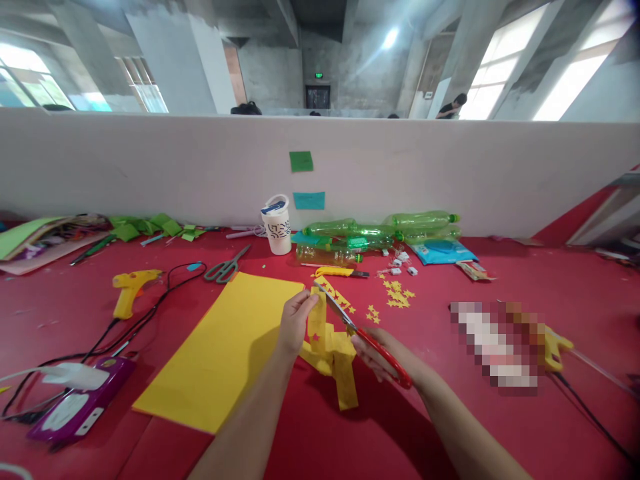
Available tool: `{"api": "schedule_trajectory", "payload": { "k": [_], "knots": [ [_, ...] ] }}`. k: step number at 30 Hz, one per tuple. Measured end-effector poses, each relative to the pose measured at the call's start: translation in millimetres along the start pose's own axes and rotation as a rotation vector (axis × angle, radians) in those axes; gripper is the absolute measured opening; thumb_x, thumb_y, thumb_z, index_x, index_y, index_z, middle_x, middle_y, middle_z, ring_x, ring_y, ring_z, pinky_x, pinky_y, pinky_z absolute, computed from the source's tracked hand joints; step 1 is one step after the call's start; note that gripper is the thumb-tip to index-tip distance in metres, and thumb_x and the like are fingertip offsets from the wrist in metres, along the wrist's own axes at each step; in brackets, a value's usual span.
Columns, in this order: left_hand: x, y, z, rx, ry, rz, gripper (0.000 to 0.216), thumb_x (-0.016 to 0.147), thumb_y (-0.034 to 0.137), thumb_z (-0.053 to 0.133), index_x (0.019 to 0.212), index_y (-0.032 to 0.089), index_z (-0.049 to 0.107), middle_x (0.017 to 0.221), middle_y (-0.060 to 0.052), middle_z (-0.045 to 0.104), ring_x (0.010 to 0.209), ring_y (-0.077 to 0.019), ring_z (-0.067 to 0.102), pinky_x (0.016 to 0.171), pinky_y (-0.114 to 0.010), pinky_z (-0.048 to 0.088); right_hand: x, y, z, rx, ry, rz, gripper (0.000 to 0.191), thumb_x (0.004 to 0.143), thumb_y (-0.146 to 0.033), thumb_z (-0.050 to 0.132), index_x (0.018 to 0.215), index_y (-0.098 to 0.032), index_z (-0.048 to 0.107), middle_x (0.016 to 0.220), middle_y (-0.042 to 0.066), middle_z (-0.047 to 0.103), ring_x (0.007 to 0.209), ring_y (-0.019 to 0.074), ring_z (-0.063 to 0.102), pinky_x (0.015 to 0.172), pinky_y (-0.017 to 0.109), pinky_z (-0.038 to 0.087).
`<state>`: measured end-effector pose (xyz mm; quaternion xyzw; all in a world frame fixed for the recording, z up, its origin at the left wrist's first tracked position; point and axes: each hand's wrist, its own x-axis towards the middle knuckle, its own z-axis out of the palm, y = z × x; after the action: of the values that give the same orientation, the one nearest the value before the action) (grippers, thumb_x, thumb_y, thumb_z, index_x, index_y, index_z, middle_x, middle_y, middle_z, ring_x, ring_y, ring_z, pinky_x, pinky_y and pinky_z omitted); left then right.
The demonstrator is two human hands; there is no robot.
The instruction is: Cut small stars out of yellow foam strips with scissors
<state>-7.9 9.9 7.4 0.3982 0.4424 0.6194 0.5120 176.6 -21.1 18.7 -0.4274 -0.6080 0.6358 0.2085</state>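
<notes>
Pinching the top of a yellow paper strip (318,325) between the thumb and fingertips of my left hand (295,321), I hold it up above the red table (450,413). My right hand (379,355) grips the handles of the red scissors (367,343), blades parted at the strip's upper edge. A large yellow sheet (225,347) lies just left, and cut stars (399,293) lie beyond.

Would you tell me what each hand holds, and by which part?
The left hand pinches a yellow paper strip near its top; the right hand grips red-handled scissors by the handles.
</notes>
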Motion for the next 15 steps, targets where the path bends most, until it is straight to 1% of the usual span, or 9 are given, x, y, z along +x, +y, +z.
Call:
{"api": "schedule_trajectory", "payload": {
  "k": [5, 11, 15],
  "knots": [
    [3.2, -0.2, -4.0, -0.065, -0.013, 0.012, 0.016, 0.068, 0.029, 0.061, 0.064, 0.016, 0.054, 0.057, 0.002, 0.053, 0.053, -0.0092, 0.050, 0.052, -0.022, 0.039, 0.1, 4.4, -3.3, -0.025, 0.019, 0.024, 0.036, 0.077, -0.054, 0.047, 0.068, -0.020, 0.039, 0.049, -0.008, 0.032, 0.034, 0.0049, 0.030, 0.035, 0.018, 0.029],
    [7.5, 1.0, -12.3, 0.030, -0.115, -0.010, 0.018, 0.072, 0.031, 0.058, 0.064, 0.015, 0.055, 0.055, 0.002, 0.050, 0.048, -0.0084, 0.046, 0.047, -0.022, 0.037, -0.1, 8.8, -8.9, -0.050, 0.000, 0.029, 0.033, 0.077, -0.052, 0.048, 0.070, -0.020, 0.041, 0.051, -0.007, 0.033, 0.036, 0.0054, 0.031, 0.035, 0.018, 0.029],
    [9.0, 2.2, -15.2, 0.068, -0.151, -0.033, 0.018, 0.072, 0.032, 0.058, 0.065, 0.016, 0.056, 0.056, 0.001, 0.051, 0.049, -0.0089, 0.047, 0.048, -0.022, 0.037, -2.5, 5.9, -9.8, -0.084, 0.005, 0.050, 0.033, 0.078, -0.052, 0.047, 0.071, -0.020, 0.042, 0.050, -0.008, 0.033, 0.036, 0.0050, 0.031, 0.036, 0.018, 0.030]
  ]
}}
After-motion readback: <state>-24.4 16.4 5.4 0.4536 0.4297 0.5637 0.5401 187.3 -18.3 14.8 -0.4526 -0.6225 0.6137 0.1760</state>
